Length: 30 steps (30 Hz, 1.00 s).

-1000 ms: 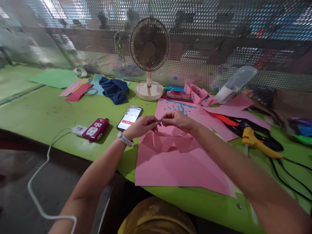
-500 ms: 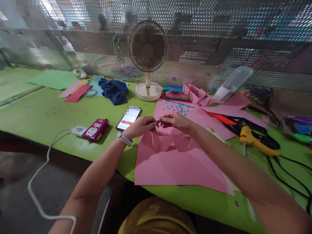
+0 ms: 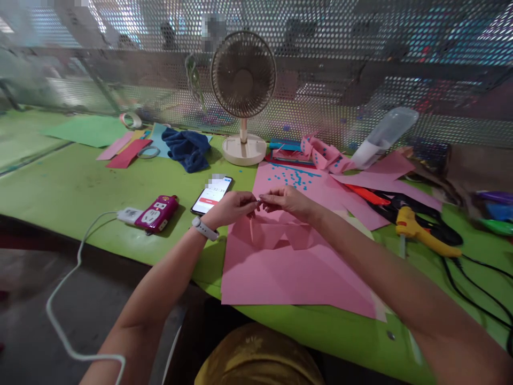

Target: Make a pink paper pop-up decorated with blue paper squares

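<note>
Near the green tabletop's front edge, a magenta plastic power strip and a black smartphone lie left of the left hand, its fingertips pinched shut. They meet the right hand's pinched fingertips on a tiny piece, too small to identify, held just above the large pink paper sheet at the front edge. A yellow glue gun lies towards the right edge.

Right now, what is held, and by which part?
Left hand and right hand pinch a tiny piece at fingertips above the pink paper sheet; too small to identify.
</note>
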Available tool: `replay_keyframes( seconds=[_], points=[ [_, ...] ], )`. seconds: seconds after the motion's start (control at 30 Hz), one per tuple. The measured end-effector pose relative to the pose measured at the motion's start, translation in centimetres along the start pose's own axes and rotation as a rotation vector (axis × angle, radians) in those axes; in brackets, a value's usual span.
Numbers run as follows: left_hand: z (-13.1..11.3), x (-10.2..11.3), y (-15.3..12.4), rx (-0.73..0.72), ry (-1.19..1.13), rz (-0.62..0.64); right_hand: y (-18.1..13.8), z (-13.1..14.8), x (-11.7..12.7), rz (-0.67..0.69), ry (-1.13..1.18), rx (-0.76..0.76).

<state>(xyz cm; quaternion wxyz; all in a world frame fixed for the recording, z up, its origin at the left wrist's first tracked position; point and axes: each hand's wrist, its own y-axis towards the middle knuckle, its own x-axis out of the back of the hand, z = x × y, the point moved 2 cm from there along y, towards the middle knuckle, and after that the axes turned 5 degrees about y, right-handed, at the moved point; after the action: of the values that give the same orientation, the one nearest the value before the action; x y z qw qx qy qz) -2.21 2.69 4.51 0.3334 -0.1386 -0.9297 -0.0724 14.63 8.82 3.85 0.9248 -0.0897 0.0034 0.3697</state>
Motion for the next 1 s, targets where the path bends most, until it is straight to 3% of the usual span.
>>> replay_keyframes(
  seconds=[0.57, 1.0],
  points=[
    [-0.7, 0.1, -0.4, -0.124, 0.079, -0.038, -0.1, 0.2, 0.0, -0.002, -0.06, -0.087],
    [-0.9, 0.2, -0.5, -0.134, 0.075, -0.031, -0.7, 0.9, 0.1, 0.036, -0.075, -0.13]
  ],
)
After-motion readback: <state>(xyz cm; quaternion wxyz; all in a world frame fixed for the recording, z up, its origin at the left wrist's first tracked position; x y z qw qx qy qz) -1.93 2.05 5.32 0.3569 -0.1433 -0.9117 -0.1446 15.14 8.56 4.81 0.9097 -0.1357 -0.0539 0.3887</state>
